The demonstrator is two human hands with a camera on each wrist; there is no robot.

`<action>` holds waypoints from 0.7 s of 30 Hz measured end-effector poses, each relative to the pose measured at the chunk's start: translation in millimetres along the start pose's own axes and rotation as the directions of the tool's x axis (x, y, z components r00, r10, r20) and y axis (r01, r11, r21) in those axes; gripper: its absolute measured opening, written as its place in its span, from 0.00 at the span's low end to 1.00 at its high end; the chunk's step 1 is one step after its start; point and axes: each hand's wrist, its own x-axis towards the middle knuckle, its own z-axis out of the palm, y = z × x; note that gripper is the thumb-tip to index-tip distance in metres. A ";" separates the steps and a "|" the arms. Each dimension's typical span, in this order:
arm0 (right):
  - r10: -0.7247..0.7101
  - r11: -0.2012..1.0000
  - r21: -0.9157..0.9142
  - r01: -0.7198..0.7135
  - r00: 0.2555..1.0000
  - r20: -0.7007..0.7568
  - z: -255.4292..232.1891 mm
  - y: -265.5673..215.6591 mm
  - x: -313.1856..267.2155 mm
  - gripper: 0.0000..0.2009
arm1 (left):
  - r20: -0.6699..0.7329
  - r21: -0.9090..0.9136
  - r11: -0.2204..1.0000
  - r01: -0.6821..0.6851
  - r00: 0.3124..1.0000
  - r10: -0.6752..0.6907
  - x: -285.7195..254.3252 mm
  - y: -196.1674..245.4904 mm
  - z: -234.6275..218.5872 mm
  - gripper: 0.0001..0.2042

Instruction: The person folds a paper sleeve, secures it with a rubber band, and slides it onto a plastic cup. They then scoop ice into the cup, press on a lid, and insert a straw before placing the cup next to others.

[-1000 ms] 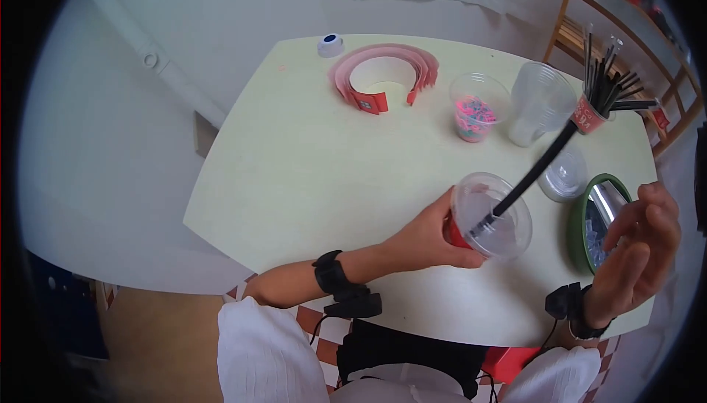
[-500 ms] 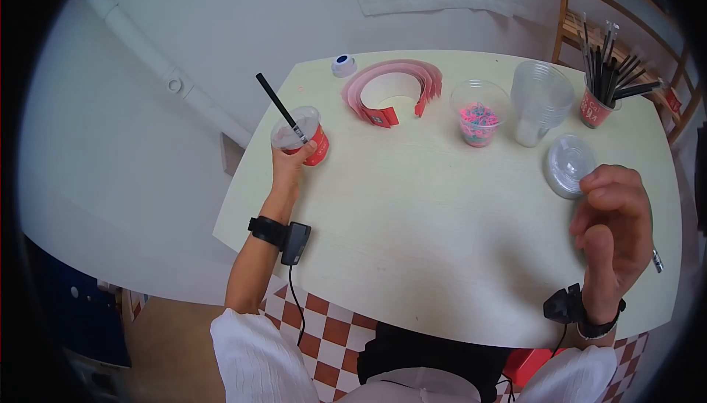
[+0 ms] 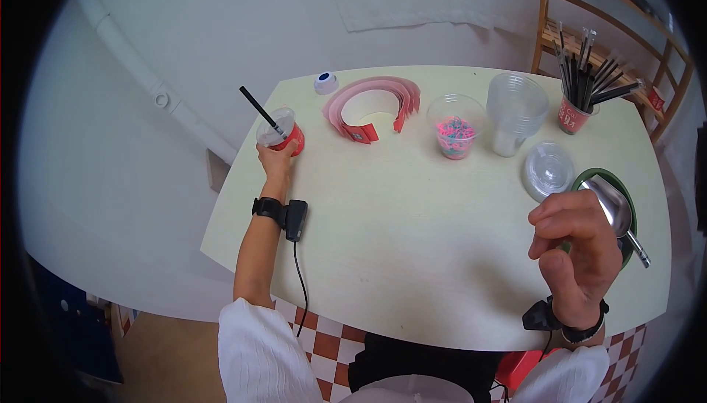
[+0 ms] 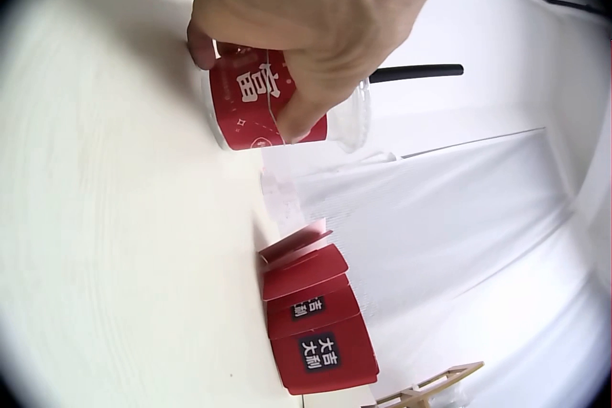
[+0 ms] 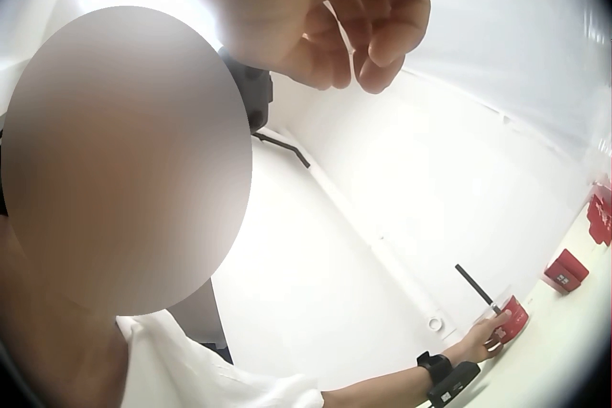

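At the table's far left, in the head view, the left hand point(image 3: 277, 161) grips a clear plastic cup with a red sleeve point(image 3: 295, 140), a lid and a black straw point(image 3: 258, 106). The left wrist view shows the thumb and fingers of the left hand point(image 4: 311, 25) round the red sleeve point(image 4: 239, 102), the cup upright at the tabletop. The right hand point(image 3: 578, 256) is raised over the table's right side, its fingers loosely bent, holding nothing; the right wrist view also shows that hand point(image 5: 335, 25) empty.
Fanned red paper sleeves point(image 3: 362, 134) lie at the back beside a small white-and-blue object point(image 3: 325, 83). Rightward are a cup of pink and blue bits point(image 3: 456, 138), stacked clear cups point(image 3: 518, 105), lids point(image 3: 549, 170), a straw cup point(image 3: 572, 116) and a green bowl point(image 3: 628, 189) with a metal scoop point(image 3: 610, 204).
The left hand has carried the cup from the table's middle front to the far left. The right hand has moved somewhat left in the head view, still empty. The head view has shifted.
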 end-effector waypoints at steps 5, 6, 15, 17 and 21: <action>0.033 0.999 0.015 -0.033 0.999 0.038 0.1 -0.6 1.0 0.10 | -0.127 -0.133 0.960 0.247 0.956 -0.263 -17.5 -5.8 1.1 0.34; 0.045 0.999 0.023 -0.047 0.998 0.045 0.3 -1.1 1.8 0.10 | -0.131 -0.235 0.925 0.299 0.933 -0.335 -24.0 -6.2 2.6 0.32; 0.063 0.998 -0.018 -0.061 0.974 0.219 7.7 -11.9 2.2 0.13 | 0.057 -0.093 0.976 0.195 0.980 -0.190 -48.9 11.3 12.7 0.21; 0.013 1.000 -0.018 -0.009 0.977 0.215 6.3 -12.2 3.0 0.13 | 0.116 0.139 0.980 -0.142 0.985 0.126 -66.0 29.8 20.6 0.19; -0.011 0.999 -0.039 0.021 0.968 0.250 7.1 -19.7 1.9 0.14 | 0.365 0.196 0.820 -0.538 0.816 0.448 -83.0 72.6 40.5 0.12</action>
